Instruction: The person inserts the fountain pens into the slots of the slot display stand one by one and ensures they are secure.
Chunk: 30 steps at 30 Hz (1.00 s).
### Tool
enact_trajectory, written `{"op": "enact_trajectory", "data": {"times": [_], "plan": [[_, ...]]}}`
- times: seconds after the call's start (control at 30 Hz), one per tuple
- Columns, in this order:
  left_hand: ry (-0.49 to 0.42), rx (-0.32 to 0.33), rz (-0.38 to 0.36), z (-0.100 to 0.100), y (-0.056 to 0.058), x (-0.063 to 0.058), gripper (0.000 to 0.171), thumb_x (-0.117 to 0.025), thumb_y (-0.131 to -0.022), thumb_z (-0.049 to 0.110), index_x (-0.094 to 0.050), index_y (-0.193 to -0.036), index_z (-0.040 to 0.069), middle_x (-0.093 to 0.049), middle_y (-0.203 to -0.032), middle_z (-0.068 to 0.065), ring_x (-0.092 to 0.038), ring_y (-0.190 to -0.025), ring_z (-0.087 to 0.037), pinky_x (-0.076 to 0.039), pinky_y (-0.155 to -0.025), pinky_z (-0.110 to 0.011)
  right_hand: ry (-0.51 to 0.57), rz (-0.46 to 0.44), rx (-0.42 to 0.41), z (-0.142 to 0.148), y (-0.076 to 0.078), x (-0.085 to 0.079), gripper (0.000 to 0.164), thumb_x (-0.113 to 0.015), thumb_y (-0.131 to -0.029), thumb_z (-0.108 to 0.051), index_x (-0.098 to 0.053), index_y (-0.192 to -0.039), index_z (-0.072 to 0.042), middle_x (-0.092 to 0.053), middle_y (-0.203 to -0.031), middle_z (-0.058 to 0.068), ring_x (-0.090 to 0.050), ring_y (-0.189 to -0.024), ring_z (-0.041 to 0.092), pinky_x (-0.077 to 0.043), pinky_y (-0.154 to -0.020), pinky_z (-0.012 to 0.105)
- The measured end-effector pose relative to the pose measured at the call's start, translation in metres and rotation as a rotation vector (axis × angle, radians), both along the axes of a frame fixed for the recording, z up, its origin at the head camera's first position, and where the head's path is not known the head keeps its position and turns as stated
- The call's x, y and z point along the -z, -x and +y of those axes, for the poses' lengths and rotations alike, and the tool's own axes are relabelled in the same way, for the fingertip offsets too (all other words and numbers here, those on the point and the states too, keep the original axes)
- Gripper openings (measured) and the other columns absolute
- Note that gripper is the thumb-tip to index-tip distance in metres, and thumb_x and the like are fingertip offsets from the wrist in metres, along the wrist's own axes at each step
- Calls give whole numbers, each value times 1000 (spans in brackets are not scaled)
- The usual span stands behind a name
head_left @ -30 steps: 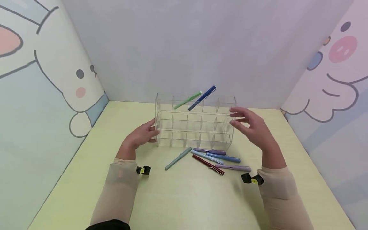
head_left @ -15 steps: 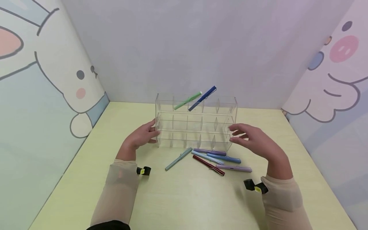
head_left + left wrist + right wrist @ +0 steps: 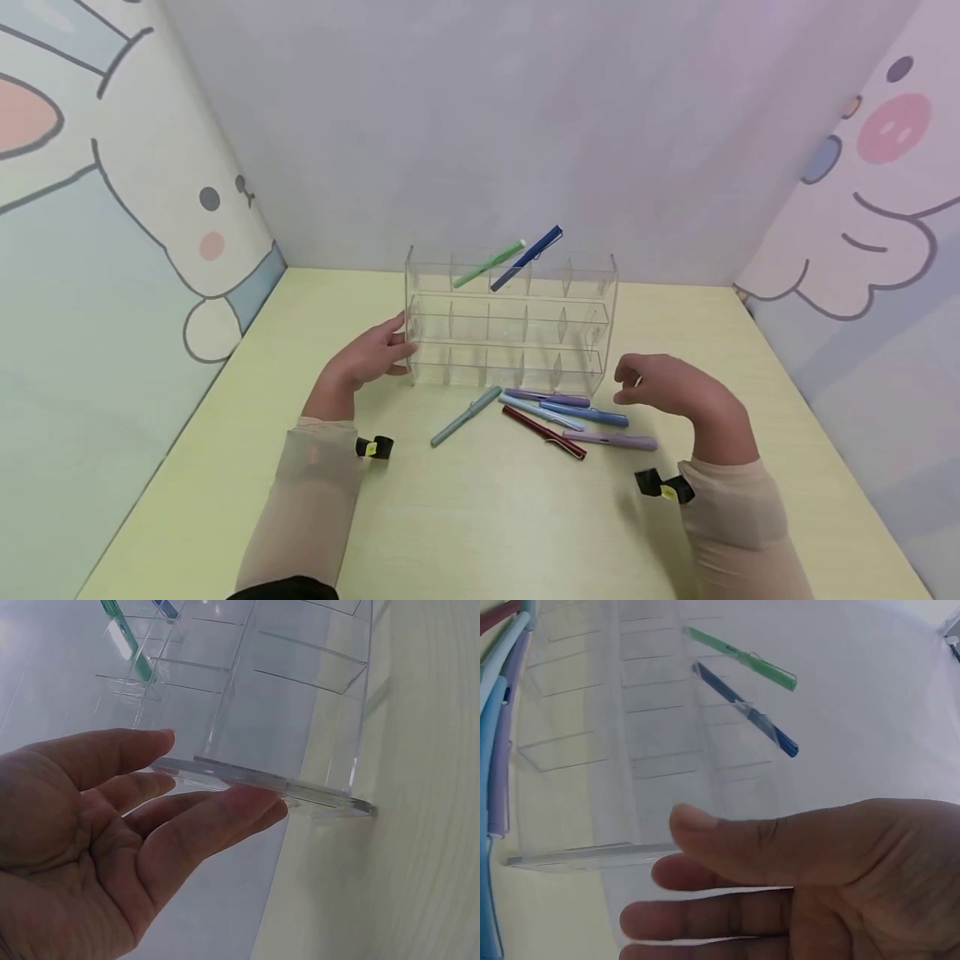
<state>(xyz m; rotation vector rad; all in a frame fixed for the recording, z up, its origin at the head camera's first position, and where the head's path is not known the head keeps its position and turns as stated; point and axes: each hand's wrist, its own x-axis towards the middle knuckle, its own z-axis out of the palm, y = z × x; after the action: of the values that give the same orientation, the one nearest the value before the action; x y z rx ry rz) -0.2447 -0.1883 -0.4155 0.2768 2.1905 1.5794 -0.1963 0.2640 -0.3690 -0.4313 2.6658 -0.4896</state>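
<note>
A clear divided pen rack [image 3: 510,344] with three tiers stands on the table. In its top tier lean a light green pen [image 3: 487,265] and a dark blue pen [image 3: 528,257]. My left hand [image 3: 369,354] touches the rack's left side panel with extended fingers, as the left wrist view shows. To the right of the rack, my right hand [image 3: 675,387] hovers with loosely bent fingers and holds nothing. Nearest to it lie a blue pen [image 3: 585,413] and a lilac pen [image 3: 611,439].
In front of the rack lie more pens: a grey-green one [image 3: 467,415], a purple one [image 3: 546,397], a pale blue one [image 3: 542,411] and a dark red one [image 3: 542,430]. Cartoon-printed walls [image 3: 465,125] border the pale table [image 3: 480,525] at the back and sides.
My right hand has come down from beside the rack's upper tiers toward the pens, its fingers bending more. My left hand, the rack and the pens stay where they were.
</note>
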Motion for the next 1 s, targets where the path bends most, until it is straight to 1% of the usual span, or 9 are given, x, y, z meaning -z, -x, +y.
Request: {"op": "enact_trajectory", "data": {"times": [0.13, 0.23, 0.3, 0.4, 0.6, 0.7, 0.8, 0.9, 1.0], "plan": [[1, -3, 3, -2, 0, -1, 70, -49, -104, 16, -9, -159, 32, -41, -151, -21, -44, -136, -39, -52, -99, -48, -63, -92, 3, -5, 9, 14, 25, -70, -88, -28, -65, -103, -9, -64, -99, 5, -59, -85, 22, -51, -69, 39], [1, -6, 12, -1, 0, -2, 70, -50, -104, 16, -9, -159, 31, -41, -151, -21, -43, -137, -39, -52, -99, -48, -103, -139, 16, -8, 13, 26, 16, -71, -87, -22, -64, -95, -9, -60, -88, 4, -54, -74, 21, -46, -60, 34], [1, -9, 14, -1, 0, -3, 71, -50, -104, 16, -7, -159, 30, -40, -152, -21, -42, -138, -39, -52, -99, -48, -132, -133, 13, -11, 15, 33, 13, -72, -87, -19, -62, -89, -10, -57, -82, 3, -50, -70, 20, -42, -58, 32], [0, -14, 5, 0, -2, -2, 72, -50, -104, 16, -7, -159, 30, -39, -152, -22, -41, -138, -39, -52, -99, -48, -155, -112, 6, -15, 15, 43, 16, -74, -85, -16, -59, -82, -11, -54, -79, 2, -46, -69, 19, -37, -58, 31], [13, -22, -11, 2, -5, 1, 72, -50, -104, 16, -6, -159, 28, -38, -152, -22, -43, -137, -37, -52, -99, -46, -179, -97, -28, -19, 13, 54, 20, -76, -80, -11, -56, -78, -13, -53, -76, 0, -45, -68, 18, -35, -58, 30], [20, -30, -1, 2, -5, 1, 73, -51, -104, 17, -5, -159, 26, -38, -153, -22, -44, -137, -37, -53, -99, -46, -180, -81, -47, -19, 14, 56, 18, -72, -79, -6, -56, -76, -13, -52, -74, 0, -44, -67, 17, -34, -58, 30], [21, -33, 4, 1, -5, 2, 73, -51, -103, 17, -5, -160, 25, -38, -153, -22, -44, -136, -37, -53, -99, -46, -183, -75, -64, -15, 15, 53, 14, -68, -79, -4, -57, -79, -13, -52, -76, 0, -44, -69, 17, -35, -58, 30], [26, -29, 6, 1, -4, 3, 73, -51, -103, 18, -5, -160, 25, -37, -153, -22, -44, -136, -37, -53, -99, -46, -162, -91, -56, -10, 15, 47, 10, -65, -81, -7, -60, -85, -14, -55, -78, 1, -48, -70, 18, -37, -58, 31], [31, -25, 8, 1, -4, 3, 73, -51, -103, 18, -5, -160, 24, -37, -153, -22, -45, -136, -37, -53, -99, -46, -100, -85, -26, -5, 13, 37, 7, -65, -83, -12, -61, -87, -15, -56, -78, 2, -49, -69, 18, -39, -57, 32]]}}
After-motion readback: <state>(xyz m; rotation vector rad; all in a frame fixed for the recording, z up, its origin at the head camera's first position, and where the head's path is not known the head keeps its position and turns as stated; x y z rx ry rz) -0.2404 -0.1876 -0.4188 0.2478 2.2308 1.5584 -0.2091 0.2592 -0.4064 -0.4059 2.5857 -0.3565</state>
